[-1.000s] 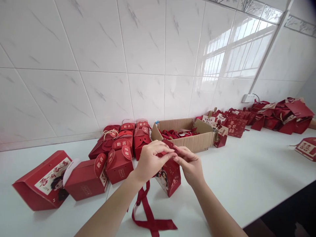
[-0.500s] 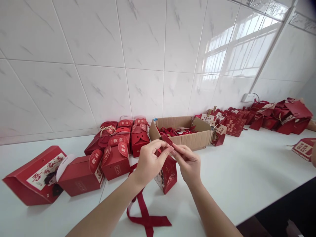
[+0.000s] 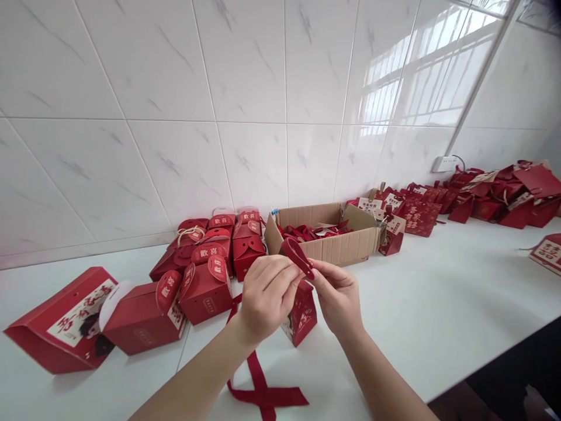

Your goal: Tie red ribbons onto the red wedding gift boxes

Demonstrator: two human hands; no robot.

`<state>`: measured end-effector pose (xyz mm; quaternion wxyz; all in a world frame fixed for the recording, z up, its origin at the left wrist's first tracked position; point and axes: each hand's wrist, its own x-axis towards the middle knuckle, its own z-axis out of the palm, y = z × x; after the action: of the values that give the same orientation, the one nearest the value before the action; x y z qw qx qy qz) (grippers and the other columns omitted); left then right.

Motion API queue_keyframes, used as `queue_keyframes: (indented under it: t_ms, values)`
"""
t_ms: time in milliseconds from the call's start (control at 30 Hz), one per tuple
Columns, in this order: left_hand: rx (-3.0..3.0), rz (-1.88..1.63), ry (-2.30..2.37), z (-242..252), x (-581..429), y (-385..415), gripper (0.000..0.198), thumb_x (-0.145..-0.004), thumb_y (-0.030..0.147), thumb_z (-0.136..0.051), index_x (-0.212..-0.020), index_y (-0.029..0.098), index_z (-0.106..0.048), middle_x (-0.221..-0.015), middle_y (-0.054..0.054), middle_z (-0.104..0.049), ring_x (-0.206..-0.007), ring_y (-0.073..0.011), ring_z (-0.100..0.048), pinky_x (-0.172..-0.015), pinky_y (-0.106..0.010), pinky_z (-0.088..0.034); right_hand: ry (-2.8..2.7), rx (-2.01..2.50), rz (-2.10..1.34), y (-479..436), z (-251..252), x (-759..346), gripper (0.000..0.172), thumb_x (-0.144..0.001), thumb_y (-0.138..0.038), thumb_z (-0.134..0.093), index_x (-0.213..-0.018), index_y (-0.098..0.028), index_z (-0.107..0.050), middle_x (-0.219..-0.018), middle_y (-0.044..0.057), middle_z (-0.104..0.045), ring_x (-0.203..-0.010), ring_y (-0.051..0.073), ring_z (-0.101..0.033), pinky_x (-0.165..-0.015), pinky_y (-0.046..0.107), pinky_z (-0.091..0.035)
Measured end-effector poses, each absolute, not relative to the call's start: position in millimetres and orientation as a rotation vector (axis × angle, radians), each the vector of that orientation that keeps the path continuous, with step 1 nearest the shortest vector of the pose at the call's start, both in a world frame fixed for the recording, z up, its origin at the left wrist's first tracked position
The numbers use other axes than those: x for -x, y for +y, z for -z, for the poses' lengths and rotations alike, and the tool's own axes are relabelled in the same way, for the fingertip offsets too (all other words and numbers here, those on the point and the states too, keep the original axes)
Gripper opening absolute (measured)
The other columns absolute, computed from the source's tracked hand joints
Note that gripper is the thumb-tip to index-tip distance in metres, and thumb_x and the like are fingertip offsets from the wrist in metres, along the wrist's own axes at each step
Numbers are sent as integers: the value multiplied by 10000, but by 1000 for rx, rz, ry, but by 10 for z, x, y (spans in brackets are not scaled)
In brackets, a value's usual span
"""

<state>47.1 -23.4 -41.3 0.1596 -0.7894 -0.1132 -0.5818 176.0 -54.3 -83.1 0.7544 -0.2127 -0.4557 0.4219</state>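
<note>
A dark red ribbon loop [image 3: 295, 255] stands up between my hands over a small red gift box [image 3: 304, 313]. My left hand [image 3: 266, 297] pinches the loop from its left side, fingers curled and partly hiding it. Thumb and fingers of my right hand [image 3: 338, 297] close on the lower right end of the same ribbon. The box stands on the table under both hands, its top mostly covered by them. Beneath my left forearm, a long loose red ribbon [image 3: 280, 396] lies crossed over itself on the white table.
An open cardboard box [image 3: 337, 251] with red ribbons inside stands behind my hands. Several red gift boxes [image 3: 205, 295] are grouped at the left. More red boxes [image 3: 421, 216] line the wall at the right. A white power strip [image 3: 446, 164] is against the tiled wall.
The ribbon between my fingers now shows as a raised loop, where before only a short folded piece showed. My left hand has turned with its back more toward me.
</note>
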Motion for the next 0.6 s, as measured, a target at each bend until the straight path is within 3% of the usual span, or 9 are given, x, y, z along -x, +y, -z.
queue_keyframes:
  t_ms: [267, 600]
  values:
    - [2252, 1684, -360, 467, -529, -253, 182, -780, 7, -593, -923, 119, -587, -837, -88, -657, -795, -188, -605, -699, -315, -499, -1024, 447, -790, -544, 844, -1748, 152, -836, -188, -699, -948, -282, -738, -909, -2, -700, -814, 124, -657, -749, 176, -550]
    - [2505, 1839, -592, 427, -601, -360, 127, -845, 59, -531, -829, 162, -602, -800, -41, -625, -751, -151, -541, -686, -283, -460, -1084, 577, -356, -600, 814, -1693, 265, -797, -60, -645, -949, -264, -720, -839, -8, -678, -693, 113, -649, -615, 176, -556]
